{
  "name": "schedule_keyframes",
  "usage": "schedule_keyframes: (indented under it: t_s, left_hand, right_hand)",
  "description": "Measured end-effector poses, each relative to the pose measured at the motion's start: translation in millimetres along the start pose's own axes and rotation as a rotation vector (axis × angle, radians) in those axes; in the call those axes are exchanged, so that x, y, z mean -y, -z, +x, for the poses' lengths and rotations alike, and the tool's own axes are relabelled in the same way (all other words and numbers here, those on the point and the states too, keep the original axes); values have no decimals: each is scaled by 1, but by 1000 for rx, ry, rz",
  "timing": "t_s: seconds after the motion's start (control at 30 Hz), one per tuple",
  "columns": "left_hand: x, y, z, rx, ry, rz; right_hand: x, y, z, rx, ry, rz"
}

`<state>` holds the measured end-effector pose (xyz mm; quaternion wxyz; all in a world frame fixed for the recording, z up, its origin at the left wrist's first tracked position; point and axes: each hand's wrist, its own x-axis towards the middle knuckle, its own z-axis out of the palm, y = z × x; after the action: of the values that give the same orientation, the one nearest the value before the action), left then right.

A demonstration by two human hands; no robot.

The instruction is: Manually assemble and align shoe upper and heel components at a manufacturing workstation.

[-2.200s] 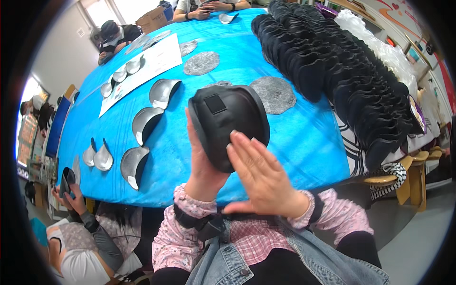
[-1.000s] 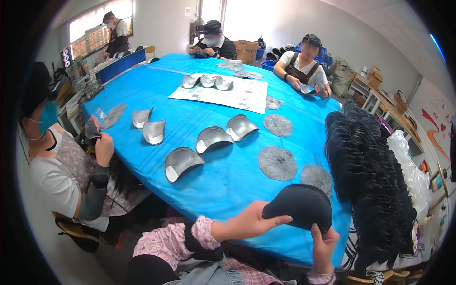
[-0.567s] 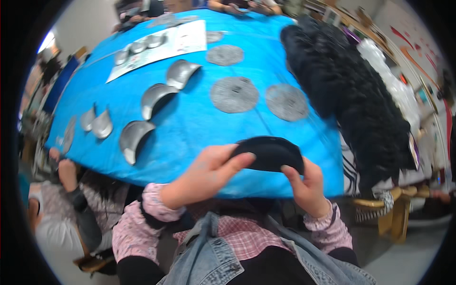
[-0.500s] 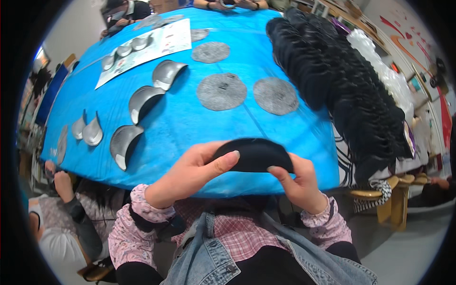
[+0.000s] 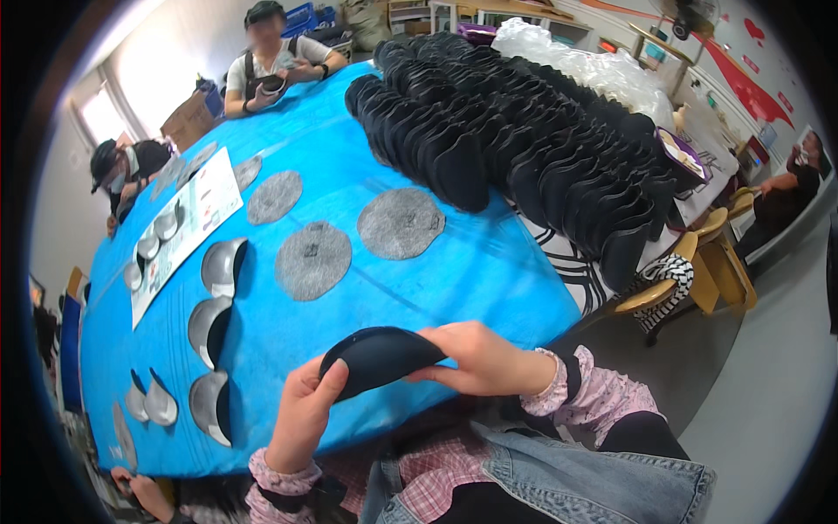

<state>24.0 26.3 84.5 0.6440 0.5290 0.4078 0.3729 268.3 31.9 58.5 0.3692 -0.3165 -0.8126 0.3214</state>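
The left hand (image 5: pixel 301 406) and right hand (image 5: pixel 484 358) held a curved black piece (image 5: pixel 384 360) over the near side of the blue-covered bench (image 5: pixel 463 288), fingers pinching its opposite ends. The step in hand looked like turning or checking the piece; the next move seemed to call for both grips moving together. Grey discs (image 5: pixel 314 262) lay beyond, grey shells (image 5: pixel 206 332) left, stacked black pieces (image 5: pixel 524 166) far right.

A curved black pad (image 5: pixel 381 360), arched edge up, is held at 2 ends above the blue table (image 5: pixel 288 336).
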Motion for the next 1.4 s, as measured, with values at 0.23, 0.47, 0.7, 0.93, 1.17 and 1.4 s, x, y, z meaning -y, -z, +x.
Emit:
schedule_keyframes:
  t_s: [0.23, 0.47, 0.7, 0.93, 1.17, 1.4]
  left_hand:
    - [9, 43, -14, -288, -39, -239]
    - [69, 58, -24, -281, 71, -354]
    - [77, 59, -25, -279, 84, -175]
    - [82, 68, -12, -308, -204, 518]
    - [97, 71, -11, -213, -283, 287]
    - [92, 75, -16, -183, -309, 316]
  right_hand:
    - [-33, 84, 19, -732, -132, 899]
    - [-113, 116, 27, -955, -188, 1222]
    - [-156, 107, 33, -873, -320, 1202]
    - [-173, 97, 22, -850, -549, 766]
    - [-156, 83, 28, -752, -743, -674]
    - [-154, 71, 62, -646, -982, -861]
